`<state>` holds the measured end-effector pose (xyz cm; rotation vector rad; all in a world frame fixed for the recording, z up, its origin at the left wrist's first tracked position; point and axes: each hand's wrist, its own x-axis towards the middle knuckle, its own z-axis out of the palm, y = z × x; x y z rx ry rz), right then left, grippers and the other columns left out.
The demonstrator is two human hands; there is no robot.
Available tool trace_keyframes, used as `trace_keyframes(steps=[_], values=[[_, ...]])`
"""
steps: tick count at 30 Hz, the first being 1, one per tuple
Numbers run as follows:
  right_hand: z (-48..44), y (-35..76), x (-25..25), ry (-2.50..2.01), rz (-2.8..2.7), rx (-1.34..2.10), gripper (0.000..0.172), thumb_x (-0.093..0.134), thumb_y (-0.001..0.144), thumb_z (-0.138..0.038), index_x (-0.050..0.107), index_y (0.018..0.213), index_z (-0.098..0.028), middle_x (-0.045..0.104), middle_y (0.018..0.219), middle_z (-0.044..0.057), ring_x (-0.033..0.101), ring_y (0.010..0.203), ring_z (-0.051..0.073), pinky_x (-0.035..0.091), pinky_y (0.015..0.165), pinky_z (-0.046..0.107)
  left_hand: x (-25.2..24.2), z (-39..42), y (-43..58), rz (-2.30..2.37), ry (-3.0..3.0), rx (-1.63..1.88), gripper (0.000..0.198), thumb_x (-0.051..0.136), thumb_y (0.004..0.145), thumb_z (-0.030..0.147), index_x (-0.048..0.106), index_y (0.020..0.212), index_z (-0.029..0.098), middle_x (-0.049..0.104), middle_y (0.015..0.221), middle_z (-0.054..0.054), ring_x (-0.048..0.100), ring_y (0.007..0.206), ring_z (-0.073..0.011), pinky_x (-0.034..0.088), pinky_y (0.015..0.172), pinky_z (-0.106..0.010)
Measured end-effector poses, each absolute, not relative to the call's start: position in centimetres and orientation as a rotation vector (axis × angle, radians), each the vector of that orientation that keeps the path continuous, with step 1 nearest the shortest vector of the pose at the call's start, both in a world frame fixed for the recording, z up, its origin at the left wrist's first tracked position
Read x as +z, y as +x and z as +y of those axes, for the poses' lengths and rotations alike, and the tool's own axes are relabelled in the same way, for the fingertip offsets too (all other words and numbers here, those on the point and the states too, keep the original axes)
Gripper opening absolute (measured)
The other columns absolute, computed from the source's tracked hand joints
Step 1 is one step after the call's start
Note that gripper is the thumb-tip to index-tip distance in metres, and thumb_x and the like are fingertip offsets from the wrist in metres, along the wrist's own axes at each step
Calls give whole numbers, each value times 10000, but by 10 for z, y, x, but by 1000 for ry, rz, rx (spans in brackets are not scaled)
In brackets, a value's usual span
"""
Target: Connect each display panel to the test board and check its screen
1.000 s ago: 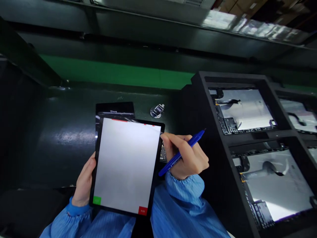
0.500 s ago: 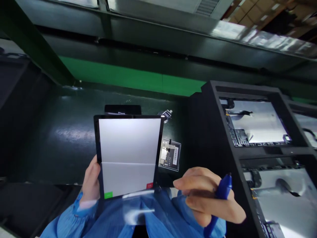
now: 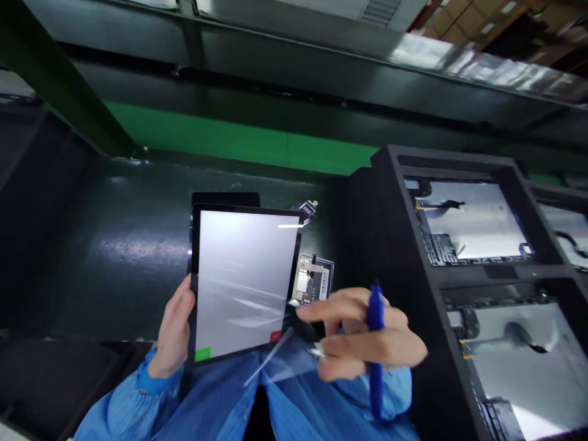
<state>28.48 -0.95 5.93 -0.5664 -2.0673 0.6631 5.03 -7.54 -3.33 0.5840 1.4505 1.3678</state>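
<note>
The right hand (image 3: pixel 362 340) clasps a blue pen (image 3: pixel 375 318) between its fingers, a clear film (image 3: pixel 270 355) at their tips; whether they pinch it, I cannot tell. The left hand (image 3: pixel 173 332), fingers closed on the edge, holds the lit tablet (image 3: pixel 245 263) over the surface (image 3: pixel 138 245). Beyond lie a circuit board (image 3: pixel 316 278), a metal piece (image 3: pixel 308 210) and a dark panel (image 3: pixel 225 198).

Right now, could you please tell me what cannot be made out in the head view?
Head view:
- Black slab: mostly hidden behind the tablet.
- Circuit board: lower edge partly covered by the right hand.
- Green label and red label: too small to read.
- Far-right silvery panel: cut off by the picture's right edge.
</note>
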Motion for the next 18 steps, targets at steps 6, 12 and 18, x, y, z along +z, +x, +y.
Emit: trace_keyframes(steps=[6,12,18], values=[[21,271,66,-638,-1787,680,260,731,883,-242,590,676,-174,749,874,36,735,796,146,567,640,219,-35,-63,69,1352,821,1098,478,693,851,549,722,1220,246,676,1311,-58,579,1279,-283,450,1097,-346],[40,281,41,-831,-1450,790,311,695,897,-449,580,1084,-228,696,1035,40,711,921,195,592,867,360,-29,-62,71,1418,679,1068,529,724,811,567,712,1224,237,686,1293,-58,560,1300,-289,374,1168,-392],[47,295,19,-849,-1924,774,885,753,801,-576,313,1502,-262,563,1392,115,581,1271,291,388,1180,539,-28,-58,64,1596,481,1190,526,784,756,545,716,1176,235,651,1354,-20,460,1390,-315,333,1200,-409]])
